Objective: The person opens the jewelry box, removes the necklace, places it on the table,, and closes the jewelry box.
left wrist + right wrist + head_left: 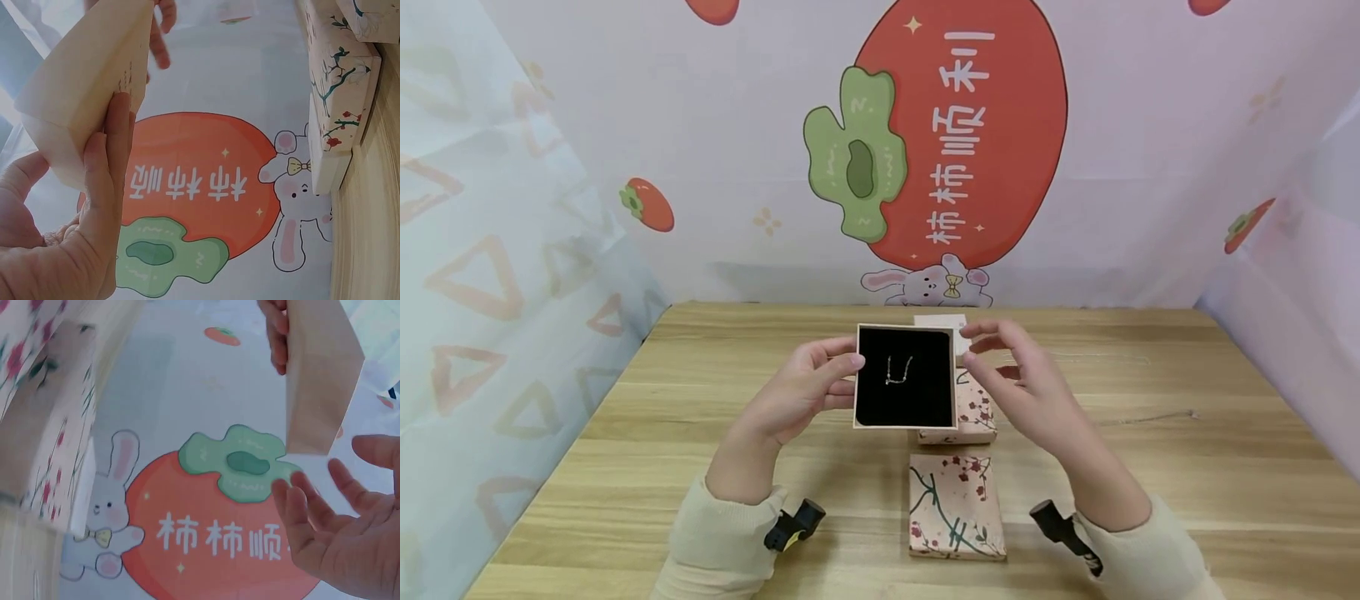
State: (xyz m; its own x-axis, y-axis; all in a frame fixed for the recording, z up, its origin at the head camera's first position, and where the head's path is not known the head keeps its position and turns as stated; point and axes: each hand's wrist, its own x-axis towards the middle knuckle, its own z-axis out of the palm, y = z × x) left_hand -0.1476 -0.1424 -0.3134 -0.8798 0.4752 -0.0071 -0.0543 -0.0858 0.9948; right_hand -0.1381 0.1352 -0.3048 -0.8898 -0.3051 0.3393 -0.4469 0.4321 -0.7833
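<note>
My left hand (805, 385) grips the left side of a square jewelry box base (956, 392), thumb over the rim and fingers beneath. The box is raised above the table and tilted so its black lining (902, 408) faces me. On that lining lies a thin chain (897, 382) in a U shape. In the left wrist view the fingers press the pale outer side of the box (81, 81). My right hand (1026, 379) hovers by the box's right side, fingers loosely bent and holding nothing; the right wrist view shows a gap between those fingers and the box.
A flower-printed lid (957, 508) lies on the wooden table (700, 467) near me. Behind it sits another flower-printed box (977, 417), partly hidden by the raised one, with a white piece (932, 320) farther back. Thin chains (1157, 417) lie at the right.
</note>
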